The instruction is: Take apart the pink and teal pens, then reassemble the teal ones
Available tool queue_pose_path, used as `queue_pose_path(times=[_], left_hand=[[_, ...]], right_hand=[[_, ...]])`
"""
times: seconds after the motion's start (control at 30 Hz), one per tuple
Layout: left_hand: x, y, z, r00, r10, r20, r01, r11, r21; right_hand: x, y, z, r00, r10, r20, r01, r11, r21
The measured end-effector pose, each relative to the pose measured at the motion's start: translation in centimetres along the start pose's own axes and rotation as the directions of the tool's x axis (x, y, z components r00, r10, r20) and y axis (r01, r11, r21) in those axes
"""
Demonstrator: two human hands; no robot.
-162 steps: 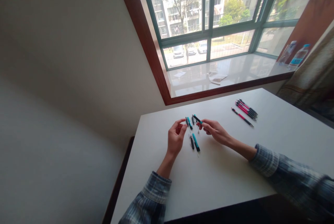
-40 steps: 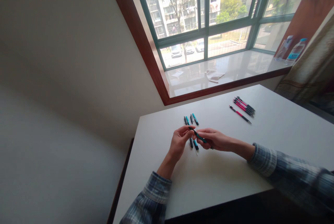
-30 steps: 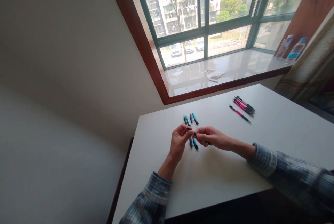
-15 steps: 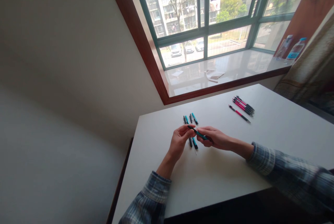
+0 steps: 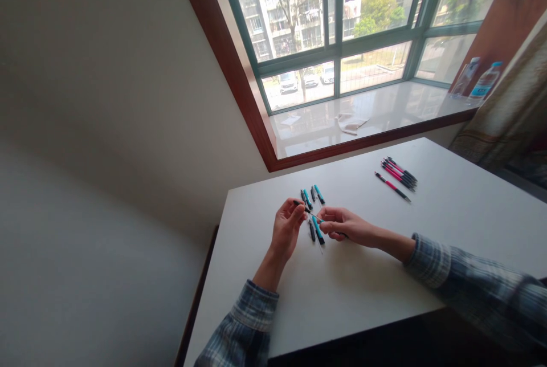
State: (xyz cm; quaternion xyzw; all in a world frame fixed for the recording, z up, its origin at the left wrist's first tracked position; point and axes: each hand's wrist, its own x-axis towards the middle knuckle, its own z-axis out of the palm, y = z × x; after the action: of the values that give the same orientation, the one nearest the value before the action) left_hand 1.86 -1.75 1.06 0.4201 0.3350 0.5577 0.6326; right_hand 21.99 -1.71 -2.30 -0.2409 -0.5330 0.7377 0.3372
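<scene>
Here, slender black pen piece [image 5: 307, 210], curled fingers [image 5: 296, 215]

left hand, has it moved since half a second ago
Yes: the left hand has shifted slightly left, toward the left edge of the white table, and farther from the right hand.

Our left forearm [image 5: 265, 271], cuffed in a plaid sleeve [image 5: 252, 313], slants up beside the table's [image 5: 363, 293] left edge. Our left hand [image 5: 286, 227] pinches between thumb and curled fingers. Our right forearm [image 5: 395, 243] reaches in from the right, wrist nearly straight; our right hand [image 5: 344, 224] pinches too, fingers bent, just apart from the left.
</scene>
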Motion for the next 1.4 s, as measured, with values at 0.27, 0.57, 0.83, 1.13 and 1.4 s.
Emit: queue_pose_path(times=[0.27,0.57,0.83,1.13,1.4], left_hand=[[0.3,0.1,-0.4,0.997,-0.034,-0.069,0.022,0.984,-0.178],[0.0,-0.1,0.3,0.997,-0.072,-0.043,0.072,0.997,0.01],[-0.6,0.7,1.2,0.996,-0.022,0.091,-0.019,0.902,0.431],[0.3,0.0,0.1,0.983,0.144,-0.111,-0.11,0.957,0.268],[0.9,0.3,-0.9,0.977,0.095,-0.188,-0.079,0.992,0.094]], right_hand=[[0.1,0.4,-0.2,0.998,-0.011,-0.062,0.009,0.999,-0.041],[0.0,0.1,-0.1,0.997,-0.006,-0.077,0.008,0.999,0.033],[0.0,-0.2,0.2,0.998,-0.022,-0.06,0.027,0.997,0.074],[0.0,0.0,0.1,0.999,0.008,-0.042,-0.011,0.998,-0.065],[0.0,-0.4,-0.3,0.952,-0.181,-0.247,0.066,0.909,-0.412]])
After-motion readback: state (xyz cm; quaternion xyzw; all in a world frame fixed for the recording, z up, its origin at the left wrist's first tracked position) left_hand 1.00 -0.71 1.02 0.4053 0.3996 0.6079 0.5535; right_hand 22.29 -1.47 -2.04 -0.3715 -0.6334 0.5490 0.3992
